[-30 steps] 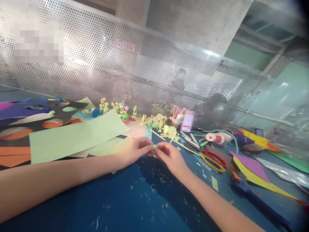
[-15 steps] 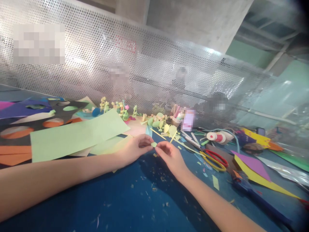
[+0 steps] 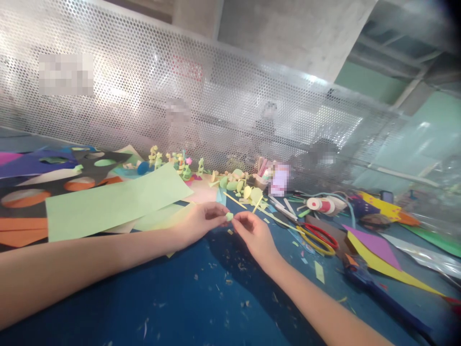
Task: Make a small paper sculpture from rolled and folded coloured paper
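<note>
My left hand (image 3: 201, 222) and my right hand (image 3: 254, 231) meet just above the blue table (image 3: 201, 298). Both pinch a tiny pale green paper piece (image 3: 229, 216) between their fingertips. A large light green paper sheet (image 3: 115, 202) lies flat just left of my left hand. Thin yellow paper strips (image 3: 239, 202) lie on the table right behind the hands. Small paper scraps dot the table under and in front of my hands.
Scissors with red and yellow handles (image 3: 319, 238) lie right of my right hand, beside a ribbon spool (image 3: 322, 205), purple and yellow sheets (image 3: 378, 252) and a dark glue gun (image 3: 363, 278). Small paper figures (image 3: 180, 163) stand before the perforated metal screen (image 3: 216, 105). Black, orange and purple sheets (image 3: 43, 182) cover the left.
Both hands have stayed together, shifting slightly up and away from me while they turn the small green piece between their fingertips. Nothing else on the table has moved.
</note>
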Motion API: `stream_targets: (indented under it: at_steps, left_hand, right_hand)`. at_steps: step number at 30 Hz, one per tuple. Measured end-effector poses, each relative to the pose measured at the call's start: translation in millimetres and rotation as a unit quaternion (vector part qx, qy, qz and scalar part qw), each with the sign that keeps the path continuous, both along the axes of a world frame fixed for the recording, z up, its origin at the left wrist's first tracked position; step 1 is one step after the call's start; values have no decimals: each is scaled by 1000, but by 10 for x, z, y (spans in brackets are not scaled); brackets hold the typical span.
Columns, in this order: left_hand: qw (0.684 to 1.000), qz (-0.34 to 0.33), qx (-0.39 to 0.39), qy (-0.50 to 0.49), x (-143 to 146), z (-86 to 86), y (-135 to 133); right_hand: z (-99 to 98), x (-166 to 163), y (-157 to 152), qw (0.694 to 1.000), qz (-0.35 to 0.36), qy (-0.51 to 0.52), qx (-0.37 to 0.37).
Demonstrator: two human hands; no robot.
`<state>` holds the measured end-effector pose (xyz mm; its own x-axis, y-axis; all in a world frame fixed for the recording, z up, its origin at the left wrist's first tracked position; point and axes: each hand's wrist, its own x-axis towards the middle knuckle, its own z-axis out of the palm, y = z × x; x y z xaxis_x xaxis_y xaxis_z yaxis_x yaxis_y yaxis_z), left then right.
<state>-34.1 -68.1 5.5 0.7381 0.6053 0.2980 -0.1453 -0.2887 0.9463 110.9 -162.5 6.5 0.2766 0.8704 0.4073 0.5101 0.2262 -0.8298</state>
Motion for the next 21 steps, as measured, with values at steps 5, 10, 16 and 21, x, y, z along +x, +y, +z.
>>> stream_targets:
  at_steps: [5, 10, 16, 21]
  left_hand:
    - [999, -1, -43, 0, 11, -28, 17]
    - [998, -24, -62, -1, 14, -53, 24]
    - [997, -24, -69, 6, 9, -65, 36]
    - [996, -24, -80, 12, 11, -46, 21]
  right_hand:
    - [-10, -1, -31, 994, -39, -74, 65]
    - [9, 10, -58, 987, -53, -122, 94]
    - [-4, 12, -43, 986, -49, -128, 97]
    - [-6, 18, -40, 986, -53, -128, 92]
